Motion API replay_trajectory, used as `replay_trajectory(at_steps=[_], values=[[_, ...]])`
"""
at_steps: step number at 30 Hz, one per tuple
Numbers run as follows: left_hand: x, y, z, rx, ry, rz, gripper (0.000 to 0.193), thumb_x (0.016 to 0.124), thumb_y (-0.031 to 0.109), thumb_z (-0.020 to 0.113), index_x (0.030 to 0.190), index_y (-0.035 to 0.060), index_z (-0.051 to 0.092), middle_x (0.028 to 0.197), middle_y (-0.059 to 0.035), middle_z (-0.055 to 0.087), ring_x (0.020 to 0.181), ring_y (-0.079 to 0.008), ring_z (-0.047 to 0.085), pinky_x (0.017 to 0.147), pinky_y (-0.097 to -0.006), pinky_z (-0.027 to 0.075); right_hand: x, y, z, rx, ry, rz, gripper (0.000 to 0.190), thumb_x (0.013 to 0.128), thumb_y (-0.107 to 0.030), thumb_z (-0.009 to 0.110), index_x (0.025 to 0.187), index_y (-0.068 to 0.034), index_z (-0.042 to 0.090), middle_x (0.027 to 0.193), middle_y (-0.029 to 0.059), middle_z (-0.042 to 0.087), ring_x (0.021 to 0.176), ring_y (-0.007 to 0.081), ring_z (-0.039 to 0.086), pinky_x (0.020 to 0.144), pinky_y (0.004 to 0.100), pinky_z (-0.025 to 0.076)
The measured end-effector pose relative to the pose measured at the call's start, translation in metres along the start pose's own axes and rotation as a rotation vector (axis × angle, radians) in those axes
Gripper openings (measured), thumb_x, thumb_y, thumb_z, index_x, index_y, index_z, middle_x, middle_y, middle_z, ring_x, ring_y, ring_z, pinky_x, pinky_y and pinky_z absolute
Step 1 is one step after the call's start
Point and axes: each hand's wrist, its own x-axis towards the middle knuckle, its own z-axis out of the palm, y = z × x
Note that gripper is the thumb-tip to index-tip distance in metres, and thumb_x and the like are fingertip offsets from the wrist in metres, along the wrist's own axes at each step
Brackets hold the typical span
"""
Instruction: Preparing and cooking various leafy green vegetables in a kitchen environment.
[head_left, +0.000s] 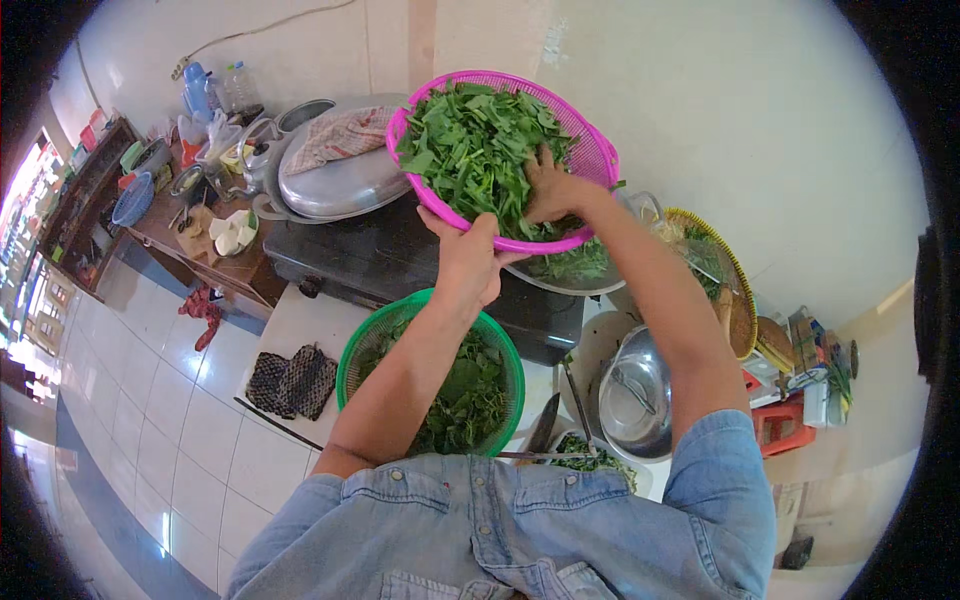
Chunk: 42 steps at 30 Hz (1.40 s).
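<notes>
My left hand (469, 259) grips the near rim of a pink plastic colander (603, 150), which is tilted above a black gas stove (352, 262). The colander is heaped with cut green leaves (472, 150). The fingers of my right hand (553, 187) are pushed partly into the leaves at the colander's right side; whether they grasp any is hidden. A metal pan with greens (574, 262) lies partly hidden under the colander. Below my left forearm a green plastic basket (517, 375) holds more leafy greens (469, 382).
A large lidded metal pot (345, 184) bearing a checked cloth (349, 135) and a kettle (259, 161) stand left. An empty metal bowl (637, 390), a knife (544, 424) and a yellow-rimmed woven tray (739, 277) are right. Knitted pads (292, 381) lie near the counter's left edge.
</notes>
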Motion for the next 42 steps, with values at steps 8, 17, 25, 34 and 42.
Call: replay_trajectory(at_steps=[8,17,25,34,42], values=[[-0.006,-0.005,0.006,0.053,-0.022,-0.003,0.094,0.079,-0.004,0.045,0.132,0.0267,-0.027,0.133,-0.0178,0.024,0.108,-0.0347,0.046,0.078,-0.0589,0.048,0.009,0.025,0.021,0.007,0.266,0.152,0.091,0.061,-0.017,0.074,0.136,-0.015,0.024,0.125,0.0193,0.033,0.115,0.0468,0.038,0.086,0.0508,0.044],[0.002,0.006,0.015,0.117,-0.035,0.11,0.066,0.076,-0.009,0.041,0.127,0.0211,0.012,0.122,-0.014,0.035,0.103,-0.0369,0.051,0.072,-0.0625,0.049,0.014,0.019,0.006,-0.28,0.097,0.039,0.054,0.067,-0.022,0.067,0.114,-0.001,0.053,0.14,0.0219,0.022,0.117,0.048,0.037,0.084,0.0485,0.045],[0.019,-0.001,0.012,0.035,-0.073,-0.051,0.073,0.078,-0.004,0.042,0.13,0.0186,-0.003,0.122,-0.0166,0.033,0.1,-0.0362,0.051,0.067,-0.0581,0.053,0.041,0.07,0.001,0.147,0.456,0.077,0.019,0.067,-0.01,0.058,0.083,-0.001,0.064,0.074,0.0183,0.063,0.09,0.0316,0.06,0.078,0.0416,0.049],[0.035,0.014,0.026,-0.008,0.032,0.04,0.058,0.078,-0.005,0.042,0.126,0.0151,0.017,0.116,-0.0177,0.039,0.101,-0.0443,0.049,0.071,-0.0682,0.047,0.04,0.115,-0.08,0.392,0.619,-0.312,0.035,0.065,-0.024,0.073,0.092,-0.004,0.065,0.076,0.012,0.063,0.068,0.0215,0.058,0.065,0.0357,0.047],[0.03,0.028,-0.004,0.052,0.027,0.09,0.075,0.08,-0.001,0.043,0.13,0.0203,-0.009,0.126,-0.018,0.033,0.101,-0.0366,0.052,0.07,-0.0579,0.053,0.023,0.151,-0.082,0.393,0.589,0.071,0.036,0.061,-0.029,0.077,0.08,-0.001,0.066,0.069,0.012,0.064,0.062,0.0217,0.061,0.063,0.0345,0.048]])
